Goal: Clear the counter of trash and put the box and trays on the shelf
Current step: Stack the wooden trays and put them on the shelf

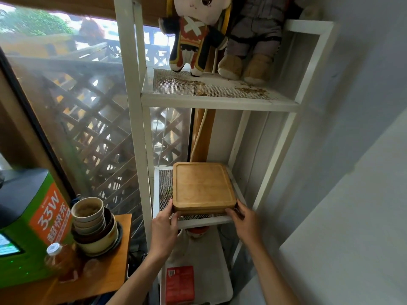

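A short stack of square wooden trays (202,187) lies on the middle mesh shelf (161,190) of a white metal rack. My left hand (164,227) grips the stack's near left corner. My right hand (243,221) grips its near right corner. The fingertips of both hands are tucked under the stack's front edge, close to the shelf's front rail. A red box (180,285) lies flat on the lowest shelf.
Two plush dolls (193,38) stand on the dusty top shelf (215,91). On the wooden counter (105,276) at left are stacked bowls (94,227), a bottle of amber liquid (59,263) and a green machine (26,227). A grey wall closes the right side.
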